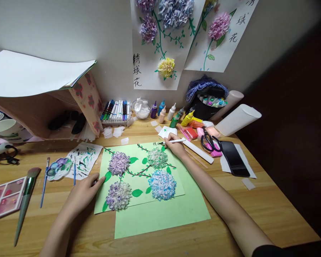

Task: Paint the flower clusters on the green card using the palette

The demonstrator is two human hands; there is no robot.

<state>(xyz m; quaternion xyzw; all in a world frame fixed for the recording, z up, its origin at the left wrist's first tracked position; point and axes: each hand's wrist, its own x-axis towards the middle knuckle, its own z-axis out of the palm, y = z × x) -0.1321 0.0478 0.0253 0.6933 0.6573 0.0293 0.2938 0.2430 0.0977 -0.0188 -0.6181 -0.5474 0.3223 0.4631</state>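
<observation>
My right hand [174,145] is closed on a white marker pen [178,140], its dark tip at the top edge of a green paper sheet [139,171]. Small black handwritten characters [155,144] show just left of the tip. On the sheet are raised paper-petal flowers: a purple one [119,163], a green-and-white one [157,158], a blue one [162,184] and a purple-white one [119,195], joined by painted stems and leaves. My left hand [89,189] lies open at the sheet's left edge, thumb touching it. Under the sheet is another green sheet [163,221].
Paint bottles [173,116], a marker tray [116,111] and a black container [205,107] line the wall. Scissors [211,141] and a phone [234,159] lie right. Brushes [45,182], a paint-smeared sheet [82,160] and a palette [6,198] lie left. Flower pictures [155,76] hang above.
</observation>
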